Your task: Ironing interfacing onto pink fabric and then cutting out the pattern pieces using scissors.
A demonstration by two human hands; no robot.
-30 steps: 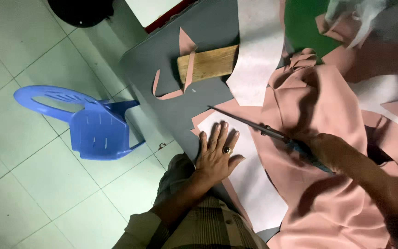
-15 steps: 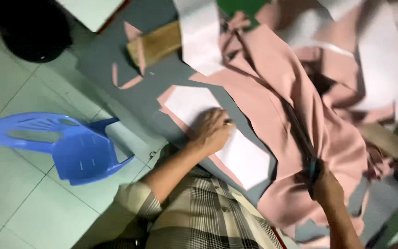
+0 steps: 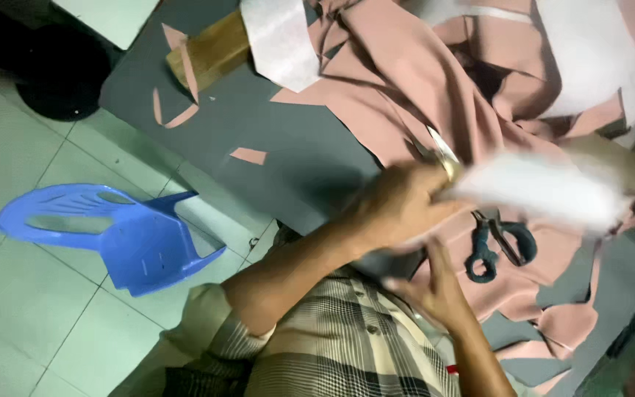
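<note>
Cutting looks well along, judging by the scraps: pink offcuts (image 3: 248, 155) dot the grey table (image 3: 288, 140), and the scissors (image 3: 500, 242) lie set down on the pink fabric (image 3: 406, 81) at four o'clock. The left hand (image 3: 398, 206) pinches a blurred white pattern piece (image 3: 545, 192) at three o'clock; the right hand (image 3: 435, 287) (fingers loosely spread, holding nothing) hovers beneath it.

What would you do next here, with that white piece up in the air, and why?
Probably set the white piece down flat on the bare grey table. The left hand holds it lifted and blurred over the pink fabric, the right hand is empty below, and the scissors lie unheld on the fabric.
</note>
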